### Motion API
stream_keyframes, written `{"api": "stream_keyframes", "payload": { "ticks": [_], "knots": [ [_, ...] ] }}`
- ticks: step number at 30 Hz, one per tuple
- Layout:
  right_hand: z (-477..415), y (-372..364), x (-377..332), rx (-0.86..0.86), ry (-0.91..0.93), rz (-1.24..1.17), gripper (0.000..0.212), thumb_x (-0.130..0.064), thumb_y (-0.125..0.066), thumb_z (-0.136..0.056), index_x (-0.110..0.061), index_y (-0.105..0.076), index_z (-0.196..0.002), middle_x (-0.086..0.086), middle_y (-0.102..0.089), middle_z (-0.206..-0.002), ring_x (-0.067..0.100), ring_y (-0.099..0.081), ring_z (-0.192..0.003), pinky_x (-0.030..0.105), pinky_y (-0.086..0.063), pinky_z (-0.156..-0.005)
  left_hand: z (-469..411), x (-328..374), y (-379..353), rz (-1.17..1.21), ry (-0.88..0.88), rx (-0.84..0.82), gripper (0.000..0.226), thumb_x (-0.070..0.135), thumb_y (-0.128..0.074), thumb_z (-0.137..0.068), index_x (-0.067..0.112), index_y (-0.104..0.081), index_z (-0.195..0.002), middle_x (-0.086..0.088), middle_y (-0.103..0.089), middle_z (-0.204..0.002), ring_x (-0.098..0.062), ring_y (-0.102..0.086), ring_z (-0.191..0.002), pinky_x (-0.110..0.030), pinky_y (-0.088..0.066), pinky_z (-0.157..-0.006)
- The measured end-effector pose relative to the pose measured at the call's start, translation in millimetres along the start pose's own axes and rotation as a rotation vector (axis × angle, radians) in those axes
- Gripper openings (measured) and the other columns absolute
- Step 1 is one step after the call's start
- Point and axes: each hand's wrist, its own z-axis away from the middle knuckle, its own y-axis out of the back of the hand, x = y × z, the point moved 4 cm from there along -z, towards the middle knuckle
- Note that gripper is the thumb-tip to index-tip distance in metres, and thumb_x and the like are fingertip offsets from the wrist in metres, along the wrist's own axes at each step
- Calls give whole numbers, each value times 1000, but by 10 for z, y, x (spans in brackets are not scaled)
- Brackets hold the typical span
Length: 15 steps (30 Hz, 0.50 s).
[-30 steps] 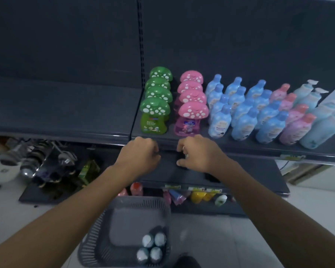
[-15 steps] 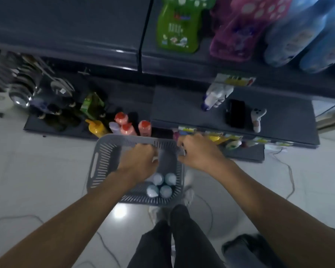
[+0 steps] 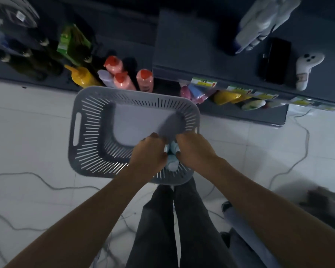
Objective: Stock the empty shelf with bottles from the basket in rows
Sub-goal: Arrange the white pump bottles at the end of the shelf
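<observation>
Here, left hand [image 3: 149,153] and right hand [image 3: 193,149] sit close together, fingers curled round pale blue bottles [image 3: 172,163] in the near right corner of the grey basket [image 3: 75,132]. Basket stands on white tiled floor [image 3: 37,122], just before a low dark shelf [image 3: 27,81] carrying red-capped bottles [image 3: 122,80].

Left hand [image 3: 149,153] and right hand [image 3: 193,149] lowered from shelf edge into basket [image 3: 89,120]. Fingers now curled round pale blue bottles [image 3: 172,163] at basket's 5 o'clock corner. Bottle caps mostly covered.
</observation>
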Motion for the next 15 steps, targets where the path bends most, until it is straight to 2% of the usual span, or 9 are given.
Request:
{"api": "stream_keyframes", "payload": {
  "ticks": [5,11,15],
  "knots": [
    [-109,-192,-28,10,3,110,29,-9,-65,-90,-9,-61,-118,14,-60,-117,34,-62,-108,39,-51,-84,-103,-6,-182,-42,-6,4,29,23,-64,-91,21,-65,-121,-8,-60,-111,-31,-66,-97,-38,-52,-81],
    [-170,-292,-36,31,-8,147,26,-5,-66,-88,-8,-63,-114,15,-61,-114,34,-64,-105,39,-52,-83,-175,2,-217,-79,16,22,25,23,-65,-94,20,-65,-119,-9,-58,-113,-33,-67,-99,-40,-54,-83],
    [-212,-366,-24,58,-26,145,22,-5,-59,-93,-8,-64,-114,14,-61,-114,33,-65,-104,37,-52,-83,-187,25,-226,-108,33,21,20,21,-63,-96,15,-62,-116,-10,-55,-115,-35,-66,-102,-38,-52,-81]
  ]
}}
